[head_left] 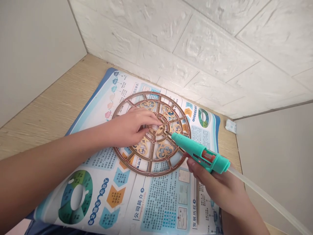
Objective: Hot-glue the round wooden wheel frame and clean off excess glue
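Observation:
A round brown openwork disc (pixel 137 164) with gold scroll inlays lies flat on a printed poster (pixel 156 202). My left hand (pixel 130 127) rests on the disc, fingers pinched on a small piece at its centre hub (pixel 156 125). My right hand (pixel 216 186) grips a teal glue gun (pixel 200 153), whose metal nozzle points at the hub just right of my left fingertips. A clear glue stick (pixel 266 199) trails from the gun's back towards the lower right.
The poster covers a wooden surface (pixel 56 107) set in a corner. A white brick-textured wall (pixel 195 42) rises behind, with plain panels left and right. A small white packet (pixel 230 126) lies by the right panel.

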Available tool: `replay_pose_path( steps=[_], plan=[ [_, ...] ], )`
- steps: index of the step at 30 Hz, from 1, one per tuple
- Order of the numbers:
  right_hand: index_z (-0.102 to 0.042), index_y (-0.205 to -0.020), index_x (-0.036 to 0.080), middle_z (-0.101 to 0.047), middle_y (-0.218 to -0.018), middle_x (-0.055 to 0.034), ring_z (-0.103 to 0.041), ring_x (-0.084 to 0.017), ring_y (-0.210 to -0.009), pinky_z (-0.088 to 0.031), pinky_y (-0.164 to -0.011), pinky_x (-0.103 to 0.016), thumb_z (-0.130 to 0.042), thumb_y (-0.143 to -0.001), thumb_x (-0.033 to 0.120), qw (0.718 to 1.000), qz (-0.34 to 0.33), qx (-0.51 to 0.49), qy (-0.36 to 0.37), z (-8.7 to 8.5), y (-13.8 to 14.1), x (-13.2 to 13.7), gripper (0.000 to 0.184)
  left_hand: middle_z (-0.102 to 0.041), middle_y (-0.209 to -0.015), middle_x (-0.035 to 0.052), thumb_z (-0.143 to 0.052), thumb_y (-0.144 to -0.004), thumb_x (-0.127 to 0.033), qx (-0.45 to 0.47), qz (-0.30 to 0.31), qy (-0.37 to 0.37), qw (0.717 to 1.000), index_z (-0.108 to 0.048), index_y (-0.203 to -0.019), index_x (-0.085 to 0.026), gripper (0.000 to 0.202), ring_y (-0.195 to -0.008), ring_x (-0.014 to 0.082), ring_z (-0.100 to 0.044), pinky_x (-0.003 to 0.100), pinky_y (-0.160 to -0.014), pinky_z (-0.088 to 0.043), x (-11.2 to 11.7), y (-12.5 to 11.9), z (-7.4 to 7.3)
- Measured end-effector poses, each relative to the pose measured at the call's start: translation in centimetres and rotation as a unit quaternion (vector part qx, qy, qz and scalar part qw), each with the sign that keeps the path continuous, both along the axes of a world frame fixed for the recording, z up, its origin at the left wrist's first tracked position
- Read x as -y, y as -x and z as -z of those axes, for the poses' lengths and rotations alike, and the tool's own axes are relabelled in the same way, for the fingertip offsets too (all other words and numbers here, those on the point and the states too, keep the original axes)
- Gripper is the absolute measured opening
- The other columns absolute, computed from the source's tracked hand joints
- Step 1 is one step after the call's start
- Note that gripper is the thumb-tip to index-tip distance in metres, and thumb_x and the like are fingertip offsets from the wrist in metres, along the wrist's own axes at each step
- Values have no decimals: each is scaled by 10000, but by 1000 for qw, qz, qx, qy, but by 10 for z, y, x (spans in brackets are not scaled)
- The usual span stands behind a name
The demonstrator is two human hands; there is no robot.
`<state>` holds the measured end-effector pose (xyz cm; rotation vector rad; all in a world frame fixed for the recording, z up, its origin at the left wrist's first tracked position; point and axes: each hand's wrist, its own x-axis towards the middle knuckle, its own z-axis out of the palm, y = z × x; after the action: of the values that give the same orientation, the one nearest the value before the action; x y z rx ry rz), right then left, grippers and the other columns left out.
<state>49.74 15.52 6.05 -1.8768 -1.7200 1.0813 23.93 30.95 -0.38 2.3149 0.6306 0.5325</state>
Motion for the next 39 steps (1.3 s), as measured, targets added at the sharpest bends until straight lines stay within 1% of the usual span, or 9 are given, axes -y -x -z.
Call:
replay_pose_path(
  steps=[4,8,10,12,16,20,29,33,39],
  plan=[
    [-627,-955,213,-621,-814,-40,-559,-183,-703,-442,-596,-316,-553,-1029,432,998,-39,45,-1,-13,3,-4,243,-706,-1289,94,-469,-980,-167,2,6,-3,1000,-706,-1285,-204,388,-1253,247,-608,456,-1097,-441,0,0,0],
    [-540,-825,215,-560,-716,-6,-508,-154,-627,-383,-547,-299,-535,-1038,423,995,-74,72,-9,-20,13,-17,298,-695,-1317,102,-458,-981,-168,-2,5,-6,1000,-705,-1292,-201,399,-1279,253,-595,453,-1098,-440,1,1,-1],
    [-478,-761,216,-514,-654,12,-466,-136,-570,-345,-518,-292,-528,-1039,414,993,-94,75,-18,-20,18,-23,345,-696,-1311,102,-459,-976,-160,-5,6,-4,1000,-703,-1295,-202,405,-1282,254,-592,457,-1098,-434,1,2,0],
    [-456,-738,216,-492,-623,20,-448,-129,-542,-333,-510,-291,-518,-1040,416,991,-104,77,-18,-17,21,-26,367,-693,-1314,98,-459,-972,-152,-5,9,2,1000,-703,-1294,-209,408,-1285,254,-586,460,-1095,-428,1,2,0],
    [-465,-730,212,-510,-635,14,-466,-130,-551,-342,-517,-293,-501,-1044,414,991,-105,88,-12,-12,23,-29,375,-678,-1339,88,-463,-958,-120,-11,8,21,1000,-699,-1294,-219,423,-1302,258,-569,483,-1116,-391,0,2,0],
    [-463,-720,209,-477,-629,25,-438,-116,-541,-324,-511,-289,-510,-1044,387,988,-120,95,-16,-10,22,-31,372,-669,-1347,91,-455,-963,-113,-22,10,32,999,-694,-1300,-211,424,-1311,270,-562,499,-1125,-366,0,2,-1],
    [-458,-726,211,-477,-635,25,-445,-114,-536,-335,-523,-287,-491,-1052,334,983,-149,100,-46,-11,22,-30,350,-673,-1341,91,-453,-968,-117,-10,10,23,1000,-696,-1306,-209,426,-1307,261,-567,470,-1137,-377,0,2,2],
    [-469,-725,206,-510,-652,17,-481,-117,-561,-350,-534,-280,-485,-1052,308,981,-151,109,-62,-8,21,-30,342,-677,-1328,98,-439,-982,-140,-2,11,14,1000,-710,-1283,-204,410,-1290,272,-575,488,-1125,-389,1,1,2],
    [-450,-704,206,-464,-616,34,-457,-103,-531,-341,-521,-270,-497,-1046,299,980,-148,107,-79,-4,20,-27,358,-685,-1314,85,-432,-980,-148,12,7,5,1000,-714,-1278,-226,418,-1272,259,-579,473,-1113,-398,1,0,7]
  ],
)
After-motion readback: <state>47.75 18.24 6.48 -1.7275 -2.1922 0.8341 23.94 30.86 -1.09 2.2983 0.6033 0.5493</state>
